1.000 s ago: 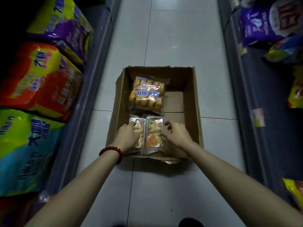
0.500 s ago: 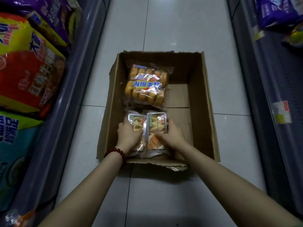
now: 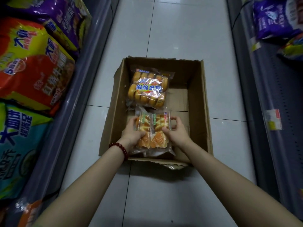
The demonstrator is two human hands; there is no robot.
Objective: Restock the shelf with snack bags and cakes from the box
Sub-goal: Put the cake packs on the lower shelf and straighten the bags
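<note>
An open cardboard box (image 3: 199, 102) sits on the tiled aisle floor. At its far side lies a clear bag of round sponge cakes (image 3: 148, 89). Nearer me, two clear cake packs lie side by side: a left pack (image 3: 144, 126) and a right pack (image 3: 160, 128). My left hand (image 3: 132, 132), with a red bead bracelet on the wrist, grips the left pack's outer edge, thumb on top. My right hand (image 3: 176, 130) grips the right pack's outer edge, thumb on its top. The packs are lifted slightly at the near end.
The left shelf (image 3: 65, 112) holds large noodle bags, red and yellow (image 3: 32, 66), purple, and green-blue (image 3: 16, 145). The right shelf (image 3: 262, 95) carries a purple bag (image 3: 275, 18) and a price tag (image 3: 273, 119). Tiled floor runs between the shelves.
Both hands have closed round the two packs' outer edges and raised them a little. The camera view has shifted slightly.
</note>
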